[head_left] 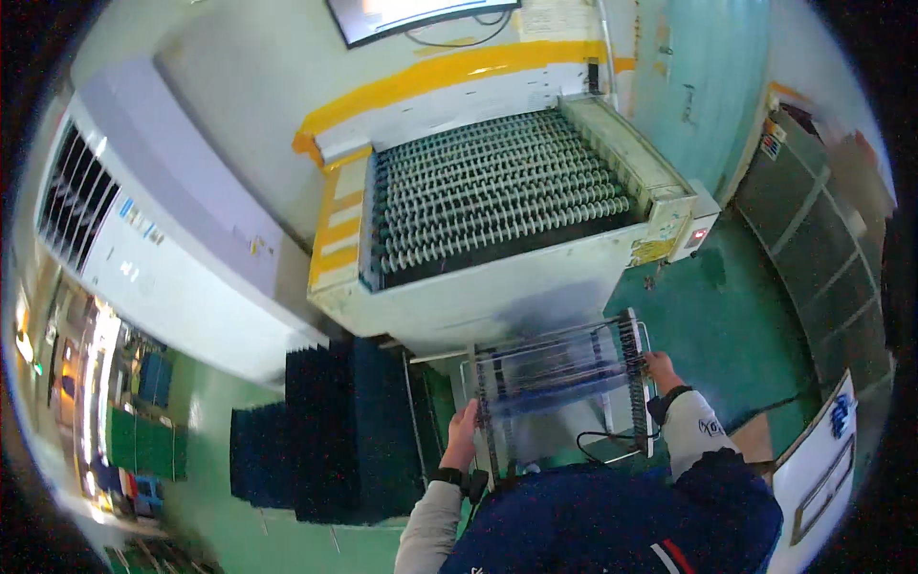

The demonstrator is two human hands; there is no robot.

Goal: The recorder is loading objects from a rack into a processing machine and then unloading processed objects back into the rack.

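In front of my body is a slotted metal rack (634,383) with black toothed side bars and thin rods or wires across it. Through it shows a hazy, bluish see-through area; whether that is a sheet in the rack, I cannot tell. My left hand (461,436) has its fingers curled round the left side bar. At the far right corner, my right hand (659,369) is closed on the other side, next to a bent wire handle. A black cable loop (607,442) lies at the rack's lower right.
Beyond the rack stands a pale conveyor machine (469,306) with rows of ridged rollers (497,191). Dark stacked panels (335,430) stand at the left, near a tall white air conditioner (163,277). A grey panelled piece (813,220) and a white board (813,478) flank the right.
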